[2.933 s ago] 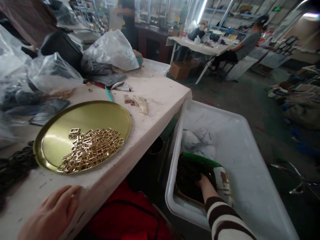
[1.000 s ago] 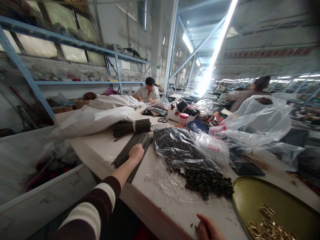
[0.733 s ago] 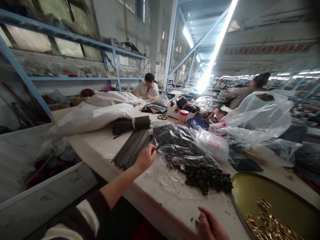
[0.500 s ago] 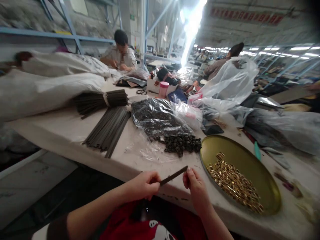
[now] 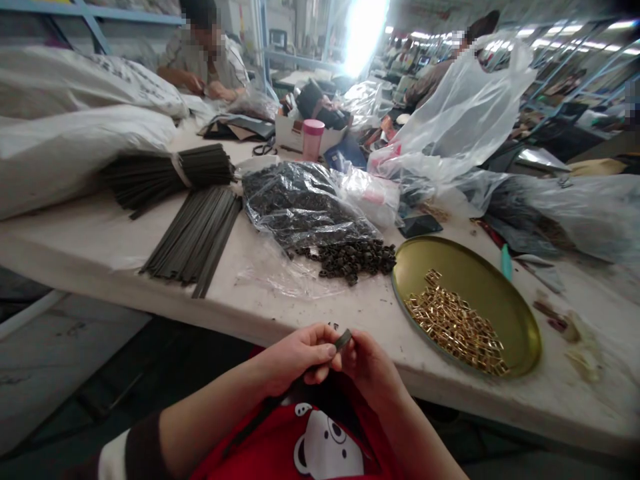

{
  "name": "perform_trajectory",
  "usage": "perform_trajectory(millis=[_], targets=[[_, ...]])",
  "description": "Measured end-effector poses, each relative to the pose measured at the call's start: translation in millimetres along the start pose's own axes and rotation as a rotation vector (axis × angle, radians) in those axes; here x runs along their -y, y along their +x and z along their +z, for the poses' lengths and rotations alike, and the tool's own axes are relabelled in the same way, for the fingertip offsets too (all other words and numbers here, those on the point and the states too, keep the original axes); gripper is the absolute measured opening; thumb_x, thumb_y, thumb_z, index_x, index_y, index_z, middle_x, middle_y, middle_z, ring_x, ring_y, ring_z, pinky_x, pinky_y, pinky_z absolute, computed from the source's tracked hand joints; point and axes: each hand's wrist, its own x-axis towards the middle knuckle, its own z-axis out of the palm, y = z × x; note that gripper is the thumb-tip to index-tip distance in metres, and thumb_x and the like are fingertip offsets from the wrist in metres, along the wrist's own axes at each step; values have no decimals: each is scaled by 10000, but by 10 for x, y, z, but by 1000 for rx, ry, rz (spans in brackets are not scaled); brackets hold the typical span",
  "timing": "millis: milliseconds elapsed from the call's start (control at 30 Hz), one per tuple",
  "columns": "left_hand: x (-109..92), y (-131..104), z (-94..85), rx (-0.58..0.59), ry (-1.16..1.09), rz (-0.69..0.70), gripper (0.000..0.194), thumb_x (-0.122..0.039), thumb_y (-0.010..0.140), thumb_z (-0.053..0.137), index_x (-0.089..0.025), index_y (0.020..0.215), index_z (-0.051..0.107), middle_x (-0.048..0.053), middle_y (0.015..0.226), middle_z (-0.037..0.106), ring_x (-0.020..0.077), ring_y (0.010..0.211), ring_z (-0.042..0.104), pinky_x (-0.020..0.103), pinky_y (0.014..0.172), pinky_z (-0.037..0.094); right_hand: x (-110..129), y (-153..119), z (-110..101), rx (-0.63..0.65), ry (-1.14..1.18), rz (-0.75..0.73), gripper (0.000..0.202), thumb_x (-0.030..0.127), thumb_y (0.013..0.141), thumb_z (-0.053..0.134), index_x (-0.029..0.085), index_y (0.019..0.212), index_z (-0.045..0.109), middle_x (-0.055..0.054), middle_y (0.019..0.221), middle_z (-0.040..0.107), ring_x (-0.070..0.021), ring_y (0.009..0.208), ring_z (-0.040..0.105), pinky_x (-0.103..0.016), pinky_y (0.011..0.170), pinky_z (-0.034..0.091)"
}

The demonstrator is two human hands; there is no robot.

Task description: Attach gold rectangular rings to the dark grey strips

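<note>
My left hand (image 5: 307, 353) pinches a dark strip (image 5: 343, 340), whose short end shows bent between my fingers. Close against it, my right hand (image 5: 370, 367) has its fingers closed at the strip's other side. Both hands are just off the table's front edge, above my lap. Beyond them on the table lie small dark loops (image 5: 357, 260), spilling from a clear plastic bag (image 5: 305, 203). To the right, a gold-coloured round tray (image 5: 465, 267) holds a heap of small gold metal buckles (image 5: 455, 323). Loose dark strips (image 5: 195, 233) lie to the left.
A tied bundle of dark strips (image 5: 170, 170) lies against white sacks (image 5: 75, 153) at the left. A pink-lidded cup (image 5: 313, 139) stands by a box at the back. Plastic bags (image 5: 450, 127) crowd the right. A person (image 5: 207, 60) sits across the table.
My hands have come together, and the strip that stretched straight between them now shows only a short bent end. The camera view has shifted downward.
</note>
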Motion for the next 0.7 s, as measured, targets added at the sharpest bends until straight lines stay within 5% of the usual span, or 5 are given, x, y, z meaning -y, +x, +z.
perform_trajectory(millis=[167,333,433,600,700], targets=[[35,24,-3,-4,-57,10,187,-285,743,567,-135,821,489,-21,670,554,8,392,380,132,346,214,-14,11,36,32,17,94,254,312,644,622,155,487,499,48,411,469,-61,387,422,-168,397,326],[31,38,-9,-6,-9,-35,202,-312,733,562,-140,811,489,-21,667,558,13,387,379,138,340,211,63,-77,79,110,-94,-120,234,302,721,592,172,557,487,65,465,446,-65,426,387,-184,444,343],[-10,-29,-84,22,120,-78,206,-332,738,548,-148,809,492,-34,629,559,31,403,411,146,370,245,178,-81,6,39,-93,-200,234,285,708,602,179,563,453,77,465,408,-59,423,349,-173,428,316],[-180,-323,-447,-35,460,-146,151,-307,775,512,-162,755,546,-52,606,585,69,510,496,171,496,351,411,-62,-308,-199,-14,-449,234,284,655,619,200,613,404,85,512,404,-58,441,348,-156,405,278],[-293,-496,-787,-166,604,-117,116,-266,744,528,-193,666,573,-115,531,564,55,512,483,150,509,339,441,-97,-431,-265,-50,-542,215,285,659,613,211,672,411,89,538,404,-63,462,352,-158,426,291]])
